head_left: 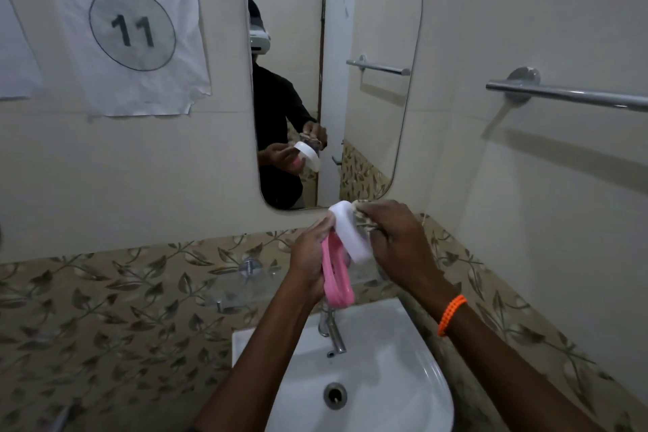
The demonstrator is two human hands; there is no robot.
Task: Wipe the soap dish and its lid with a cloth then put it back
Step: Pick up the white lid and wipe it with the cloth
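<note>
Holding two things at once, the left hand [310, 256] is curling its fingers round the pink soap dish [336, 282] and the edge of the white lid [352, 233]. Both are being held up in the air over the white sink [385, 379], just under the mirror [333, 81]. The lid is sitting above the pink dish, tilted on its side. The right hand [396, 238] is gripping a bunched-up cloth [364, 219] and pressing it against the lid. Only a little of the cloth is showing between the fingers. An orange band [452, 314] is sitting on the right wrist. A metal tap [333, 333] is poking out over the sink below the hands. In the mirror, the person's two hands are showing with the lid between them. A paper sign [129, 21] with the number 11 is hanging on the wall at the left, and a towel bar [568, 93] is sticking out at the right.
</note>
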